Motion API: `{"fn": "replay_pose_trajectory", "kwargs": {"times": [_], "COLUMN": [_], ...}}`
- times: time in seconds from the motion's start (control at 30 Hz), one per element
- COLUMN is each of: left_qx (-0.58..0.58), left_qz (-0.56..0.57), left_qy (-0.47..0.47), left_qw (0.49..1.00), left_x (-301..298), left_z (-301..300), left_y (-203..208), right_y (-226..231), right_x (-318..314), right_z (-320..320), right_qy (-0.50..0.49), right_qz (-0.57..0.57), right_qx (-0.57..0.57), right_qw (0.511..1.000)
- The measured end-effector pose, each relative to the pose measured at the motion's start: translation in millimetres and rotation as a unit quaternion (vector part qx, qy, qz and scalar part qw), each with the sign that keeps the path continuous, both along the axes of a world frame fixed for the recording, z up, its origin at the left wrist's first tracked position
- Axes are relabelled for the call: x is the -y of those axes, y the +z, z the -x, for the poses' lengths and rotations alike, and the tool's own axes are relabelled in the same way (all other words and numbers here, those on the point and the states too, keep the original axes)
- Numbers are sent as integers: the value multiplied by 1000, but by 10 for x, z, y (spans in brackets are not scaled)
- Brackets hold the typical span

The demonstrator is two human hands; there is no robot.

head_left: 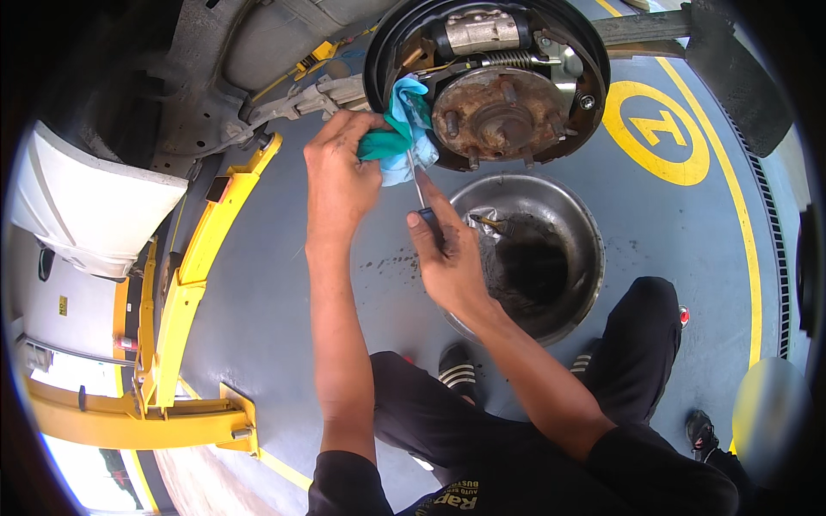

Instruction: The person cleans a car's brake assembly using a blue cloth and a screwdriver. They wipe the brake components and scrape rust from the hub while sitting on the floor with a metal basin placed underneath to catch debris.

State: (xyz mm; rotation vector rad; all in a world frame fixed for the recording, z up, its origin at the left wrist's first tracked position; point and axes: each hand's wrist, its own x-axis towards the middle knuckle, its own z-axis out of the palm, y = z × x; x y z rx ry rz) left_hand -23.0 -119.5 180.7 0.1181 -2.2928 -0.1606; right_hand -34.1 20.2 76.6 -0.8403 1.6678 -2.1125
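Note:
My left hand [342, 168] is closed round a crumpled blue and green cloth [401, 129], bunched at the left lower side of an open drum brake. In my right hand [460, 267] is a screwdriver [430, 225] with a dark handle; its metal shaft points up into the cloth, and the tip is hidden there. Both hands look smudged with dirt. Beside the cloth sits the rusty wheel hub [499, 120] with several studs. Above the hub are a coiled spring [508, 58] and a silvery cylinder part [483, 31], inside the round black backing plate [375, 64].
Below the hub, a round metal basin [588, 258] stands on the grey floor, holding dark residue and a brush [490, 222]. A yellow lift arm [194, 275] rises on the left. Another person's shoe [701, 430] shows at the lower right. My knees flank the basin's near side.

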Motion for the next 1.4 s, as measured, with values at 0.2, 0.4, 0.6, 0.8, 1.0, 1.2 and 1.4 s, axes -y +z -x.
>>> {"fn": "replay_pose_trajectory", "kwargs": {"times": [0.2, 0.4, 0.6, 0.8, 1.0, 1.2, 1.4], "left_qx": [-50, -45, -61, -67, -85, -97, -103], "left_qz": [32, 39, 55, 86, 78, 109, 172], "left_qy": [-72, -113, -104, -114, -112, -129, -111], "left_qw": [996, 992, 991, 988, 987, 981, 973], "left_x": [-279, -293, -273, -205, -167, -22, -45], "left_z": [143, 471, 417, 427, 379, 382, 434], "left_y": [441, 624, 366, 379, 244, 216, 242], "right_y": [69, 401, 126, 69, 66, 79, 52], "right_x": [-222, 209, 276, 466, 665, 964, 990], "right_z": [-181, 287, 138, 114, 158, 222, 182], "right_qy": [-33, -132, -94, -106, -96, -126, -149], "right_qz": [75, 170, 148, 202, 214, 318, 308], "right_qx": [-1, -42, -16, 16, 18, 24, -6], "right_qw": [997, 976, 984, 974, 972, 939, 939]}}
